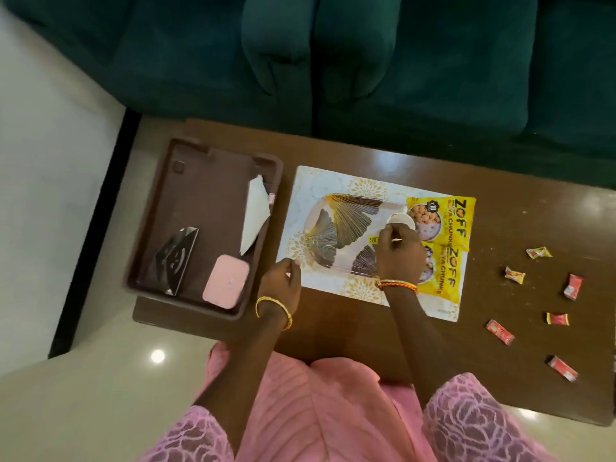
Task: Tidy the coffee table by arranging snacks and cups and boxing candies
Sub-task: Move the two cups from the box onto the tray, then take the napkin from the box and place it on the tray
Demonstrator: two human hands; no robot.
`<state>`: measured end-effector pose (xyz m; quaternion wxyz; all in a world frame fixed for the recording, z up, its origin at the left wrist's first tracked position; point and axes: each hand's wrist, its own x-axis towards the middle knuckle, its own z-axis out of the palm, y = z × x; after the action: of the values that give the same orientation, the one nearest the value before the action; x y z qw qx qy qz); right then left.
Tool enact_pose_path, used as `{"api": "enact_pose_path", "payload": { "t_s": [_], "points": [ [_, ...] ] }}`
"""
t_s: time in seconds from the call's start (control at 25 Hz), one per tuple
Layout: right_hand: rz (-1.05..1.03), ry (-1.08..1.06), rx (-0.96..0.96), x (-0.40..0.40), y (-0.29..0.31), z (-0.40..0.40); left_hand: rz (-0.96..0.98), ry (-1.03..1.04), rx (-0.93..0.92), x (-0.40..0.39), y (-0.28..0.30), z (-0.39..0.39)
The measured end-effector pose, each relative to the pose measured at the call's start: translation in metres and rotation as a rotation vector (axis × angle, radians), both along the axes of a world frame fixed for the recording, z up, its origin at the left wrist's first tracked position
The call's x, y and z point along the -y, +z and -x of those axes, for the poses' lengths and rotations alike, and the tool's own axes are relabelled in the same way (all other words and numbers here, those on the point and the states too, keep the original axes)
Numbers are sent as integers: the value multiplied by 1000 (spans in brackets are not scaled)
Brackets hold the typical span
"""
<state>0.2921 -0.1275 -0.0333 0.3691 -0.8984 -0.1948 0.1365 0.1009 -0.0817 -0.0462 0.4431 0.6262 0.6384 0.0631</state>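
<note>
Cup: a small white round cup (pixel 401 221) sits at the far right end of the oblong glass tray with gold leaf pattern (pixel 343 225), touching the edge of the yellow soya-chunk snack packets (pixel 456 241).
Right hand: the right hand (pixel 400 251) is over the tray's right end, its fingers (pixel 388 233) curled onto the cup's near rim, gripping it; the cup lies just beyond the fingertips, away from the person.
Left hand: the left hand (pixel 283 278) hovers by the near left corner of the white floral placemat (pixel 310 195), fingers loosely curled, holding nothing that I can make out; it is well farther from the cup.
Tray axis: the long side runs left to right across the table (pixel 500 181).
Candies: six red wrapped candies (pixel 515 275) lie scattered to the right, nearer the right hand.
Pink box: a small pink rounded box (pixel 226 285) rests in the brown plastic tray (pixel 186 151) on the left, so candies would likely cross the table.
</note>
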Motion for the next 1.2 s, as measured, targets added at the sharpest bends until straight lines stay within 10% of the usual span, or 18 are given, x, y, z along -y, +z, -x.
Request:
{"api": "enact_pose_path", "payload": {
  "t_s": [0.56,0.84,1.2],
  "points": [
    [213,601,-153,-97,-21,230,-36,410,-191,-63,-13,212],
    [307,93,-102,-152,-73,222,69,123,-318,-93,-59,249],
    [397,11,-18,-180,-95,204,35,18,-478,-98,-78,255]
  ]
}}
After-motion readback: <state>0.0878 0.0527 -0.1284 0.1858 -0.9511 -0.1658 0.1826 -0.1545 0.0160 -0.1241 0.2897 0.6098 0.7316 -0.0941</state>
